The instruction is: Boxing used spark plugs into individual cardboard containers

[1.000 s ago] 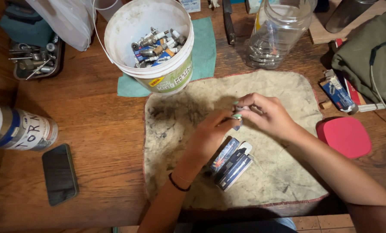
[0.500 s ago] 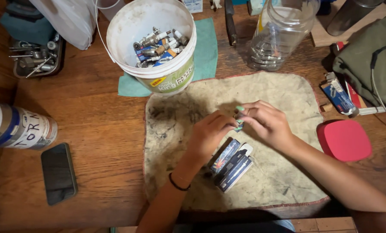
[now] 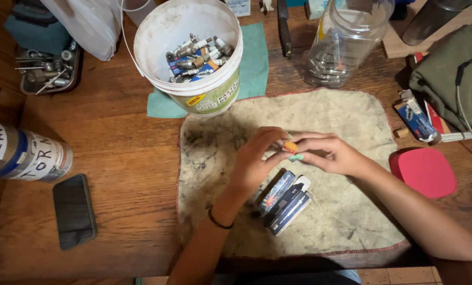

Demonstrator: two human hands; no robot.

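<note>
Both hands, left [image 3: 257,161] and right [image 3: 328,154], pinch something small, hidden, mid-frame; keep it over the cloth [image 3: 347,116]

A small part, mostly hidden, is pinched between both hands' fingertips [image 3: 294,150] above three dark boxes [image 3: 286,198].

The table [image 3: 120,158] is smooth, varnished wood. The cloth [image 3: 331,121] is rough, stained fabric. The bucket [image 3: 157,31] is matt white plastic.
</note>
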